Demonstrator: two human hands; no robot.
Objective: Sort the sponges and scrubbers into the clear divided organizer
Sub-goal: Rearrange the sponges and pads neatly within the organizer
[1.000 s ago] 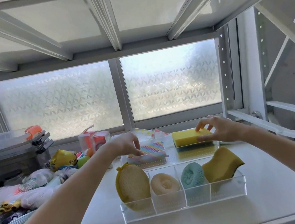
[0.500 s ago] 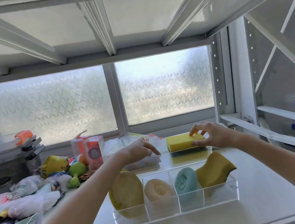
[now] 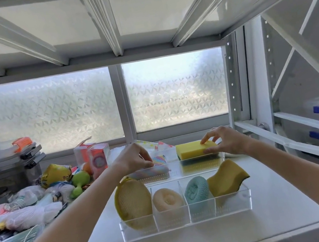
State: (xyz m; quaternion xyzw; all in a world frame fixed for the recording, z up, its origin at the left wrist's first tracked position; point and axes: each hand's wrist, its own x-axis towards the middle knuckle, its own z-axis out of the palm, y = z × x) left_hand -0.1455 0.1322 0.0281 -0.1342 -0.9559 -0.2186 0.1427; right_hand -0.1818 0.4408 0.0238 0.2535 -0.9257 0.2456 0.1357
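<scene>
Far left on the shelf (image 3: 276, 217) we see a heap of bags and bottles (image 3: 27, 206) kept well apart from the work – clutter, not part of the sorting, we judge. Then comes the clear organizer (image 3: 188, 223), set square in front of us so both arms reach over it. Its front row has one item per slot: a yellow mesh scrubber (image 3: 133, 205) standing on edge at the left, a cream puff (image 3: 166, 199) beside it, a teal scrubber (image 3: 195, 188) next, and a wavy yellow sponge (image 3: 227, 179) leaning in the right slot – each is propped upright, probably so it fits the narrow slot and stays easy to see.

Behind, in the long back section, our left hand (image 3: 134, 158) curls its fingers down onto a striped rainbow sponge (image 3: 152, 169), pressing it flat at the left end. Whether it pinches or merely pushes we cannot tell. Our right hand (image 3: 225, 141) pinches a yellow block sponge (image 3: 195, 149) between thumb and fingertips, holding it level at the right end, seemingly to seat it flat. Both sponges lie lengthways because this section is long. The sorting looks almost finished.
</scene>
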